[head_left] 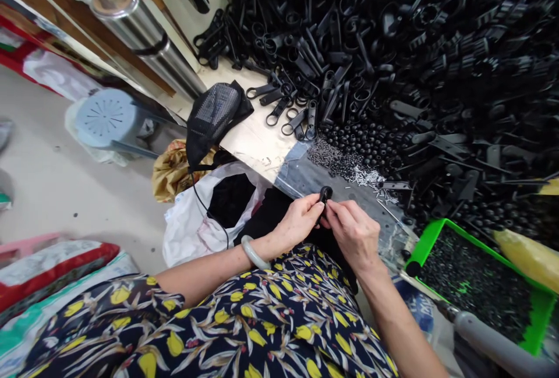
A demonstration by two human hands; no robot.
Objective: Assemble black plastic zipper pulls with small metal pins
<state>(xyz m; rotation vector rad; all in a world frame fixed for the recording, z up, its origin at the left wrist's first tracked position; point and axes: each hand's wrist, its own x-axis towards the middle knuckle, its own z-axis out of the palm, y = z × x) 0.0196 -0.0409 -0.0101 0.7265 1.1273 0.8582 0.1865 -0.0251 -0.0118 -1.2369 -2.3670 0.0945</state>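
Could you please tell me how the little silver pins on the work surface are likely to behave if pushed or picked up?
The silver pins look thin and rod-like, so they may roll or scatter when pushed. Being tiny compared with the right hand, each is probably light. Their shine suggests they could feel slippery.

Bare tabletop (pixel 251 142) left a passage beyond the left hand (pixel 297 218); heaped black ring-ended pieces (pixel 349 34) blocked the far side, a green tray (pixel 428 243) the right.
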